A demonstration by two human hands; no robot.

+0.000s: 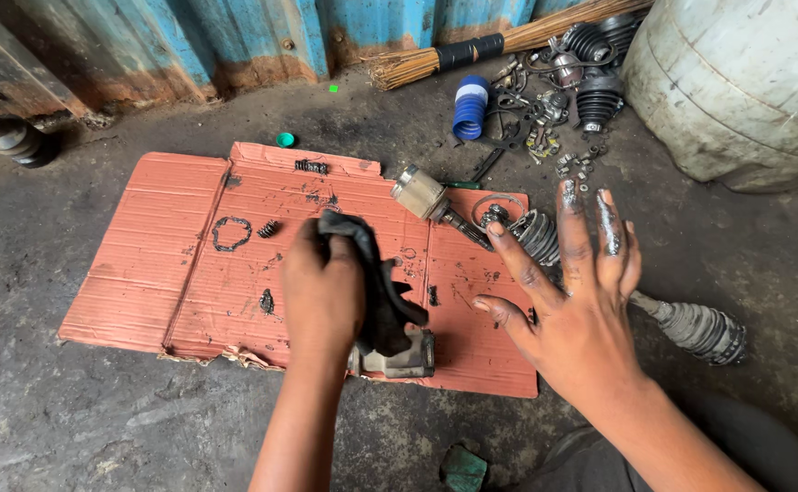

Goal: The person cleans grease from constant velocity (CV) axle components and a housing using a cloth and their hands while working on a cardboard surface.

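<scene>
Wiping the metal part point(397, 357) with rag point(372, 273) gripped in left hand point(322, 292); right hand point(572, 301) splayed, greasy — we'd steady the part.

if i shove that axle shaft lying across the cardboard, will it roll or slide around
The axle shaft would probably roll poorly: bulky rubber boots and a thick metal end make it uneven. It looks heavy for its size, being steel. Grease smears on the cardboard suggest it is slippery.

Cardboard sheet point(153, 264) on floor, axle shaft point(545, 241) across its right edge (parts pile point(554, 100) behind)
</scene>
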